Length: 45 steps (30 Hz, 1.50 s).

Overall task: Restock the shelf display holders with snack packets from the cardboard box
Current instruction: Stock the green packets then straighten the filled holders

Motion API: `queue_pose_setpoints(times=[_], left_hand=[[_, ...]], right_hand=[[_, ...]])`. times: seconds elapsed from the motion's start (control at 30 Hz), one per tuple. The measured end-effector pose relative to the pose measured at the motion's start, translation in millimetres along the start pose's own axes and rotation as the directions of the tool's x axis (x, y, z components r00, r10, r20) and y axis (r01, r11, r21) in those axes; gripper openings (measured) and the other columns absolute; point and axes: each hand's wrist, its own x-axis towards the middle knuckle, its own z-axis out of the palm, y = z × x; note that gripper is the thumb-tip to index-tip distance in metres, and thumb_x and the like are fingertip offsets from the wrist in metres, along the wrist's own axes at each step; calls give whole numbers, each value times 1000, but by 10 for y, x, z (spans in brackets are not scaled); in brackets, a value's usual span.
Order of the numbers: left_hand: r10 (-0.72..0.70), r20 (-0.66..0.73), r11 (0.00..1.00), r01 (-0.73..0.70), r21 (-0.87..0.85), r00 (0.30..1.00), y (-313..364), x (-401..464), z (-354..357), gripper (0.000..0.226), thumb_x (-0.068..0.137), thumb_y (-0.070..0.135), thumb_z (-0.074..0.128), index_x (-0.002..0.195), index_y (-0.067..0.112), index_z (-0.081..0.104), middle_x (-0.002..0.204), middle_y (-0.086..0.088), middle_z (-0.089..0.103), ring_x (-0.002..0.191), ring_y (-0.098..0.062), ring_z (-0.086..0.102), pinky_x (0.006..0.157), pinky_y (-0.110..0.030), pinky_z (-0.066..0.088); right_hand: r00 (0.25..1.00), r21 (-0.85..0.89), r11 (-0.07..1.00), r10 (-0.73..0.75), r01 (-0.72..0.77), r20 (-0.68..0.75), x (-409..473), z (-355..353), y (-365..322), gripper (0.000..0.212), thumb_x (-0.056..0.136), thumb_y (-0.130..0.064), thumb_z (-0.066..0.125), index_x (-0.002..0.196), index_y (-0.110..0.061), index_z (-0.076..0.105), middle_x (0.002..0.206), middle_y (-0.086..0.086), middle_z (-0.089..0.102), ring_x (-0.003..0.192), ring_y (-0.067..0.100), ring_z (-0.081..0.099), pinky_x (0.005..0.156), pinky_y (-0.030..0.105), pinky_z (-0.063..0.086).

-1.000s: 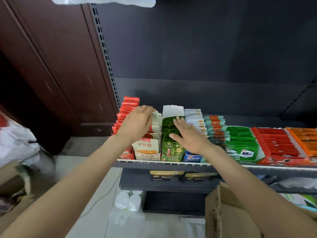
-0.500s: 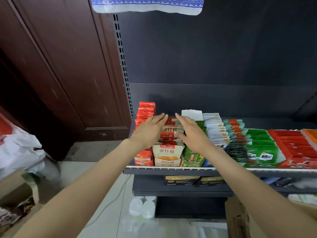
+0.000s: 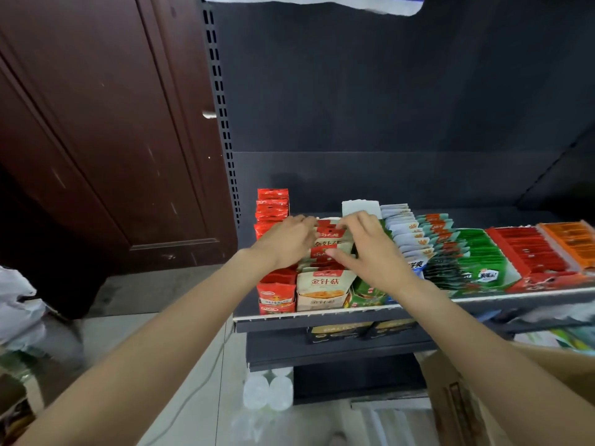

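A row of beige and red snack packets point(image 3: 325, 281) stands in a beige display holder point(image 3: 317, 302) near the left end of the shelf point(image 3: 531, 297). My left hand point(image 3: 285, 243) holds the row from its left side, fingers curled over the rear packets. From the right, my right hand point(image 3: 370, 252) pinches the same packets between thumb and fingers. The cardboard box point(image 3: 450, 397) shows at the bottom right under my right forearm, its inside hidden.
Red packets point(image 3: 273, 207) fill the holder to the left. To the right stand green point(image 3: 367, 289), white point(image 3: 402, 226), dark green point(image 3: 476, 252), red point(image 3: 528, 249) and orange point(image 3: 570, 239) packets. A brown door point(image 3: 106, 140) and plastic bottles point(image 3: 267, 391) lie left and below.
My hands have closed in from both sides of the beige packet row and now curl onto its rear packets. The view has shifted slightly left.
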Motion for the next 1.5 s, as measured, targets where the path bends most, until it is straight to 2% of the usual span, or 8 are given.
queue_pose_setpoints(times=[0.27,0.53,0.87,1.0,1.1,1.23,1.4,1.5], left_hand=[[-223,3,896,207,-394,975,-68,89,-139,49,102,37,30,144,12,35,151,-5,34,139,-19,29,107,-27,22],[-238,259,878,321,-355,936,-145,204,-108,55,97,54,32,141,24,41,146,0,41,132,-23,38,100,-35,30],[-223,269,864,318,-391,937,-196,208,6,45,98,53,29,131,26,42,120,1,58,110,-20,53,96,-40,39],[-220,273,863,318,-393,936,-199,200,16,44,98,53,29,131,27,41,122,1,58,111,-20,53,99,-42,39],[-209,272,864,308,-399,939,-209,191,28,42,98,51,30,130,26,41,122,1,58,111,-19,53,98,-41,40],[-195,265,865,293,-408,944,-215,188,18,41,99,49,30,129,25,43,122,2,57,110,-18,52,96,-38,39],[-174,272,880,273,-388,947,-238,210,-15,43,100,49,29,133,26,43,128,1,55,117,-19,49,98,-38,37],[-176,292,890,278,-361,940,-226,207,-30,44,100,48,28,135,26,42,133,1,52,121,-20,46,96,-35,36]], right_hand=[[921,-374,882,-361,287,-145,-185,177,-157,27,65,-15,83,84,-8,65,86,8,60,75,22,58,55,31,53],[992,-429,903,-80,30,-98,-144,520,-144,89,41,-21,92,121,-15,53,113,9,58,100,23,59,83,32,52],[882,-259,966,-133,13,-452,-473,645,-374,22,74,-7,69,89,-10,54,80,7,58,72,20,51,58,29,47],[980,-21,980,198,-198,-7,-504,697,-382,9,88,-14,58,93,-8,63,88,6,63,81,23,62,64,30,50],[707,527,487,593,-696,385,-470,766,-394,20,91,-11,56,108,-4,62,104,7,65,106,22,61,94,33,49],[468,731,-443,569,-519,676,-345,756,-422,21,92,5,49,113,7,53,99,17,62,105,28,61,93,34,50],[387,642,-568,514,-515,766,-233,628,-380,7,91,4,52,94,0,56,104,21,57,106,31,60,63,26,59],[382,641,-573,517,-511,766,-158,596,-394,9,90,4,53,97,-2,55,110,21,54,109,33,57,82,33,55]])
